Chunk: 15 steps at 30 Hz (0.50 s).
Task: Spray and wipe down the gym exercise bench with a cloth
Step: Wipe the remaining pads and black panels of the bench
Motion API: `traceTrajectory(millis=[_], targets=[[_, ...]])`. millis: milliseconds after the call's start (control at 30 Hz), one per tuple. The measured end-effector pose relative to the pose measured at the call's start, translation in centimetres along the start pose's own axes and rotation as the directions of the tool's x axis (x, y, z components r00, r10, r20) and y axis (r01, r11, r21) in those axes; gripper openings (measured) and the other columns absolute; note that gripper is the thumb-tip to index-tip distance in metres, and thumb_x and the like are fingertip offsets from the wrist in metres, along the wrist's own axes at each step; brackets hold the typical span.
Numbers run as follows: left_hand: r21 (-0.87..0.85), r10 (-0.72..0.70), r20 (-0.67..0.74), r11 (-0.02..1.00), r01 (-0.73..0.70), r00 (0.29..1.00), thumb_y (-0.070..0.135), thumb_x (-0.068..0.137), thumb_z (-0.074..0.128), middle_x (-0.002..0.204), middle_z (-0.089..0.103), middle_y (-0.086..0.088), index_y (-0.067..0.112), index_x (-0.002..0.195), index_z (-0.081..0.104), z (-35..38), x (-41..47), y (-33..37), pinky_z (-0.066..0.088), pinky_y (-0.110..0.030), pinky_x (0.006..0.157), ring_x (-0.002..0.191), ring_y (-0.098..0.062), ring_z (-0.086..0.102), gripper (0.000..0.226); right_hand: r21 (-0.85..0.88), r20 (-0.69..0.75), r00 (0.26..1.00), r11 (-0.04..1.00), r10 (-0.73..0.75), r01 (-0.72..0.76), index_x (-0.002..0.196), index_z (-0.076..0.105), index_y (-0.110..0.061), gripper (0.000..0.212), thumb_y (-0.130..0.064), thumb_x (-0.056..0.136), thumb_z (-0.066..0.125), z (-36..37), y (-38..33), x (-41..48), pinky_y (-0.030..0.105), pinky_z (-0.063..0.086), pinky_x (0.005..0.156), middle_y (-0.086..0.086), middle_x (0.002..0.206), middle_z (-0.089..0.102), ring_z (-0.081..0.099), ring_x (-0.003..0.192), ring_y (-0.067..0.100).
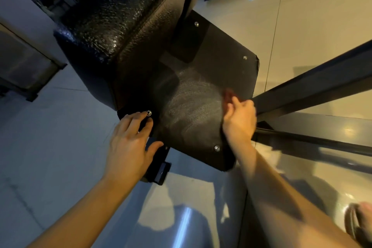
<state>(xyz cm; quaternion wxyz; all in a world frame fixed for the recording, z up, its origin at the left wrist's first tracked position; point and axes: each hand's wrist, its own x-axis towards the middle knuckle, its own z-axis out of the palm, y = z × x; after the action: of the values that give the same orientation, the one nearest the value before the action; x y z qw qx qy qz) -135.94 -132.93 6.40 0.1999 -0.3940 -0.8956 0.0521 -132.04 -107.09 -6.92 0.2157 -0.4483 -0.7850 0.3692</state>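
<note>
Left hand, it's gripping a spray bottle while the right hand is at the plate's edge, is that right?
Not quite. The left hand holds no spray bottle: its fingers lie spread on the near corner of the plate, by a bolt. The right hand is indeed at the plate's edge. The head view shows this.

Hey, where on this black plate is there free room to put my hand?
Free: the smeared middle of the plate, between left hand and right hand; also the far corner by the bolt. Crowded: beside the seat pad and where both hands rest.
</note>
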Motion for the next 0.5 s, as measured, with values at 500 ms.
traceTrajectory(millis=[500], targets=[[0.026,-0.007,-0.001,1.0,0.007,1.0,0.034,0.074,0.088,0.137,0.061,-0.016,0.001,0.124,0.07,0.0,-0.1,0.1,0.045,-0.05,0.105,0.128,-0.037,0.053,0.062,0.015,-0.041,0.984,0.985,-0.172,0.172,0.13,0.063,-0.016,0.034,-0.032,0.104,0.048,0.3,-0.8,-1.7,0.043,0.052,0.085,0.012,0.108,0.053,0.056,0.097,0.028]])
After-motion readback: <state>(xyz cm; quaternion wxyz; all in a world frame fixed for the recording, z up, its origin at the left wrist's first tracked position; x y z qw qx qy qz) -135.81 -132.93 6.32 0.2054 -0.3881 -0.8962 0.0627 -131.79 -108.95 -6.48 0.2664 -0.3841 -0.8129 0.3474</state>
